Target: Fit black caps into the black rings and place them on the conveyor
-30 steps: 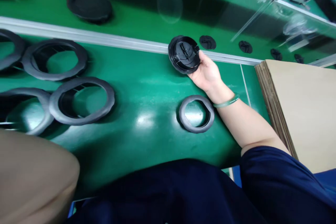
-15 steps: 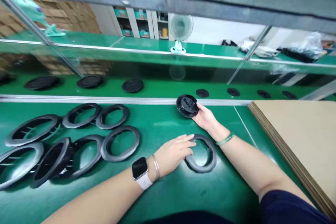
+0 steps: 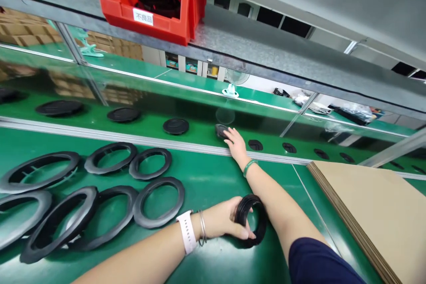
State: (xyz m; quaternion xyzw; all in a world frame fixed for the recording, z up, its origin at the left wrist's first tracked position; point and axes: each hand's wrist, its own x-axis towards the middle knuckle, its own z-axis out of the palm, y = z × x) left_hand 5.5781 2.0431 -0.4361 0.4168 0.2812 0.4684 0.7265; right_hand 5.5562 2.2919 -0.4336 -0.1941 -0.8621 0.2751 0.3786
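Note:
My left hand [image 3: 234,222] is closed around the side of a black plastic ring [image 3: 258,235], which it tips up off the green table. Farther forward, my right hand [image 3: 238,144] reaches over the metal rail, its fingers stretched out at the right edge of a round black lid-like disc [image 3: 220,131] on the green strip. Part of that disc is hidden behind the fingertips. To the left of my left hand lie several loose rings with grey rims, the nearest ring [image 3: 140,208] among them.
Along the green strip [image 3: 203,135] behind the metal rail [image 3: 100,135] sit several more black discs, such as one disc [image 3: 176,126]. A stack of cardboard sheets [image 3: 366,195] lies at right. Overhead, a red bin [image 3: 146,29] holding black parts stands on a grey shelf [image 3: 266,53].
My right hand has carried the black disc forward, over the rail to the green strip. My left hand has taken hold of the ring it was touching and tipped it up. The view has shifted upward.

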